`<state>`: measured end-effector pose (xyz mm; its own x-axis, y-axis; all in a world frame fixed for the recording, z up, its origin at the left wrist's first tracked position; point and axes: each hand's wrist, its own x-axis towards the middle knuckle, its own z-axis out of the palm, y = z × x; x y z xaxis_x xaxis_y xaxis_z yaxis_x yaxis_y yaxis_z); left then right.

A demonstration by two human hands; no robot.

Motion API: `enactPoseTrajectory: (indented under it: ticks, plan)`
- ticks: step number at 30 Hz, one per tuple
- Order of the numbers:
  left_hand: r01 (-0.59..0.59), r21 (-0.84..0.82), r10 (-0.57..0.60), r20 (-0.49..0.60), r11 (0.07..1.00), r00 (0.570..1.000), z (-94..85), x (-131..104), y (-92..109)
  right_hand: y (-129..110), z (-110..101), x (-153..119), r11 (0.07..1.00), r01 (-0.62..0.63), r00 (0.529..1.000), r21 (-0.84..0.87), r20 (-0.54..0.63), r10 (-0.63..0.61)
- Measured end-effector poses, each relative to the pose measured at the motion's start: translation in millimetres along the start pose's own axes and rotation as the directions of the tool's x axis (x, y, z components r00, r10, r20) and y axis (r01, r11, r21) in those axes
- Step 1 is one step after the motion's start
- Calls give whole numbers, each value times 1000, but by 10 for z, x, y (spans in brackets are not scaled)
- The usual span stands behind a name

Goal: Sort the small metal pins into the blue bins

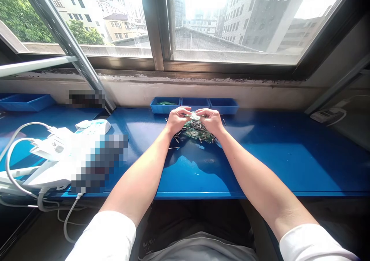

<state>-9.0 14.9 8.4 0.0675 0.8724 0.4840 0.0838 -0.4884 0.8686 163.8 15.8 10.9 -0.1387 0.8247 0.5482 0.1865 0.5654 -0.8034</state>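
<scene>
My left hand [178, 120] and my right hand [213, 120] meet over a pile, thumbs and fingers pinched on a small clear plastic packet [194, 116] between them. Sunlight washes out the packet, so its contents cannot be made out. Beneath the hands lies a heap of thin metal pieces [206, 136] that look like rivets or pins, mixed with green-tinted plastic packets [192, 133]. A few loose pieces are scattered at the pile's edges, one of them [174, 148] lying in front on the left.
Three joined blue bins stand behind the hands; the left bin [156, 108] has green packets in it. A white power strip [58, 168] with plugs and cables sits at left on the blue table [283, 157]. Another blue tray [31, 103] is far left, beside a metal post [86, 68].
</scene>
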Motion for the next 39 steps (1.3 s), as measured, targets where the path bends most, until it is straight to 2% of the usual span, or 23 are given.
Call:
enactPoseTrajectory:
  ticks: [4, 8, 12, 17, 22, 25, 28, 32, 34, 37, 39]
  plan:
    - [-21, 14, 21, -1, 1000, 1000, 14, -4, 0, -12, -2, 5, 1000, 9, 1000, 23, -24, -9]
    - [37, -15, -37, 4, 999, 999, 36, -6, 30, 4, 30, 22, 993, -88, 995, 72, -38, 91]
    - [19, -16, -19, -29, 1000, 999, 63, -18, 69, 6, 50, 33, 975, -191, 978, 116, -66, 200]
    - [-12, 145, 33, -150, 989, 988, 48, -1, 63, 27, 40, 41, 970, -227, 964, 87, -119, 237]
    - [101, 356, 32, -350, 929, 936, -147, 105, -5, 60, 25, 32, 978, -209, 975, -17, -80, 207]
    - [196, 484, 20, -406, 853, 914, -285, 162, -16, 28, 26, 4, 981, -156, 987, -119, -55, 151]
    - [319, 625, -37, -422, 712, 906, -366, 177, -19, -34, 21, -28, 971, -89, 996, -222, 7, 93]
    - [395, 769, -131, -384, 503, 914, -382, 159, -75, -76, 6, -48, 940, -3, 997, -340, 75, 31]
    - [429, 801, -153, -404, 416, 902, -371, 153, -120, -69, 0, -49, 928, 19, 996, -371, 89, 15]
    - [493, 802, -174, -461, 337, 870, -350, 146, -166, -45, -6, -47, 917, 35, 994, -398, 106, 9]
    - [499, 803, -169, -470, 326, 867, -334, 136, -162, -28, -8, -46, 908, 41, 992, -416, 122, 11]
